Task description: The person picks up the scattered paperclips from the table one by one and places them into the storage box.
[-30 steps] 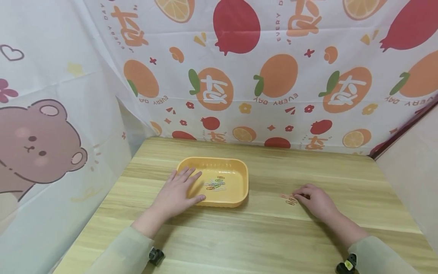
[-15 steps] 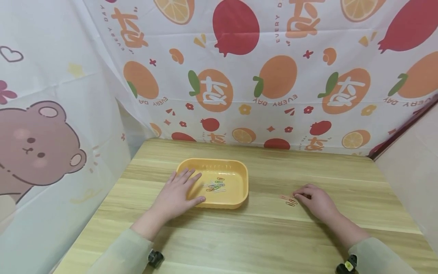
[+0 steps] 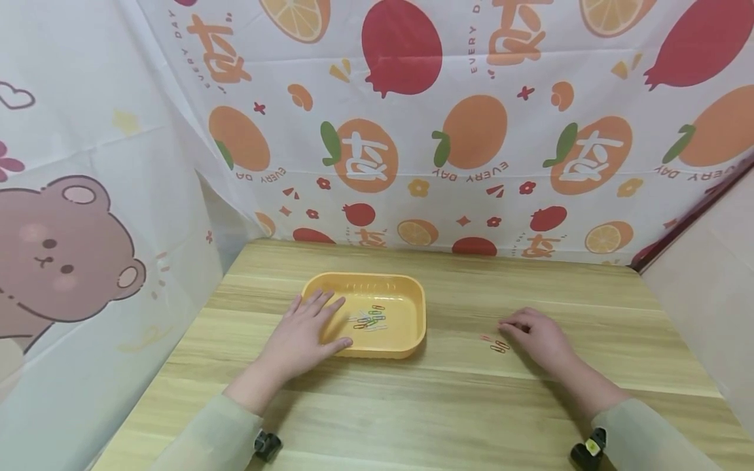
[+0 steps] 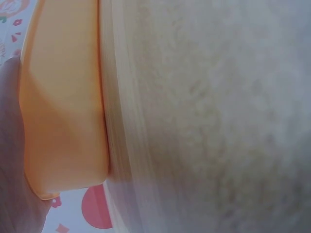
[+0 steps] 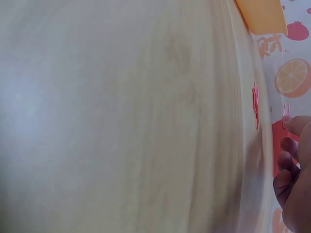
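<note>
In the head view, my left hand (image 3: 302,335) rests on the left side of a yellow plastic tray (image 3: 405,328), its fingers spread over the rim. Several coloured paper clips (image 3: 370,319) lie on the tray floor. My right hand (image 3: 543,337) is just above the table, right of the tray. In the right wrist view it pinches one pink paper clip (image 5: 286,109) between thumb and finger, and the clip stands roughly upright, off the table. Close by on the table lie a few red and pink paper clips (image 3: 500,347). The left wrist view shows the tray's outer wall (image 4: 65,107).
The wooden table (image 3: 406,412) has its back edge against a fruit-print cloth (image 3: 424,144). A bear-print cloth (image 3: 65,255) hangs on the left. A pale panel (image 3: 707,281) borders the right side. A small black device (image 3: 268,446) is worn on each wrist.
My right hand has risen slightly away from the loose clips, taking one pink paper clip up from among them. The left hand and the tray have stayed put.
</note>
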The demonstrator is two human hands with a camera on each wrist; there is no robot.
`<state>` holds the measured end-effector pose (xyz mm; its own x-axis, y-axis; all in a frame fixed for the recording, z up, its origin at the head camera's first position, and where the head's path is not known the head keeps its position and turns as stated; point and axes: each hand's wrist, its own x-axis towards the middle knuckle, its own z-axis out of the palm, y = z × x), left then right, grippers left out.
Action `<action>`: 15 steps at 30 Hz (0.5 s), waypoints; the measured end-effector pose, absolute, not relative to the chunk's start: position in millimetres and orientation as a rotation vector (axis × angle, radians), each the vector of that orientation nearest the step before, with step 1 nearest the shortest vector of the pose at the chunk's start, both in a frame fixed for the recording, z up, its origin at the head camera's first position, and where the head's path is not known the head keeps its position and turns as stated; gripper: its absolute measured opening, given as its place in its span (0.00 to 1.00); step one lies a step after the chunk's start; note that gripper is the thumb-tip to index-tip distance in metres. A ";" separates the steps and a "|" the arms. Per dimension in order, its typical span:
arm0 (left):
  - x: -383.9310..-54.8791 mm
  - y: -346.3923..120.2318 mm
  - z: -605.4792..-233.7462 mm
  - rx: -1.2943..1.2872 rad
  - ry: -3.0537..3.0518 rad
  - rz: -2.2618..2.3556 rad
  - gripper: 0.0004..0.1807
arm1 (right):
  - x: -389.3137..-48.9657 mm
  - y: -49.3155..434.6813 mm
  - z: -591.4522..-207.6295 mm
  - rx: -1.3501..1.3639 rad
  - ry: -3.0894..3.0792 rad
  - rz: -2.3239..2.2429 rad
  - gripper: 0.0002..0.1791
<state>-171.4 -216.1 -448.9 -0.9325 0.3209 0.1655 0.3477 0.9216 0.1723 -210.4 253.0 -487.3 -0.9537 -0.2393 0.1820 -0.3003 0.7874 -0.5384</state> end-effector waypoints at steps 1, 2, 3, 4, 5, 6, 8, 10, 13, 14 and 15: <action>-171.4 -216.4 -449.3 -0.515 -2.944 -0.301 0.46 | -211.9 251.3 -486.6 0.436 -2.870 0.898 0.09; -171.6 -216.7 -449.7 -0.515 -2.939 -0.301 0.46 | -213.5 249.4 -485.7 0.438 -2.869 0.906 0.09; -171.5 -216.6 -449.8 -0.517 -2.935 -0.301 0.46 | -215.1 247.4 -485.0 0.441 -2.870 0.906 0.09; -171.5 -216.7 -449.9 -0.517 -2.934 -0.301 0.46 | -216.7 245.5 -483.9 0.442 -2.871 0.916 0.09; -171.4 -216.9 -450.1 -0.516 -2.934 -0.306 0.46 | -218.2 243.2 -482.4 0.442 -2.869 0.925 0.09; -171.2 -216.9 -450.1 -0.514 -2.936 -0.307 0.46 | -219.7 240.6 -480.7 0.438 -2.865 0.940 0.09; -170.8 -217.1 -450.1 -0.513 -2.943 -0.307 0.46 | -222.4 235.0 -477.0 0.439 -2.855 0.952 0.09; -170.5 -217.3 -450.3 -0.510 -2.954 -0.307 0.46 | -224.4 228.7 -472.8 0.446 -2.843 0.984 0.09; -170.3 -217.1 -450.4 -0.509 -2.959 -0.309 0.46 | -226.2 218.3 -467.4 0.453 -2.831 1.019 0.10; -170.3 -216.9 -450.3 -0.514 -2.957 -0.308 0.46 | -226.6 214.8 -466.1 0.454 -2.830 1.032 0.10; -170.3 -216.6 -450.2 -0.518 -2.953 -0.310 0.46 | -226.9 211.2 -464.8 0.453 -2.827 1.057 0.11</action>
<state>-170.3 -216.6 -450.2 -0.9331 0.3222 0.1599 0.3484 0.9201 0.1790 -226.9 211.2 -464.8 -0.9520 -0.2435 0.1855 -0.3055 0.7167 -0.6269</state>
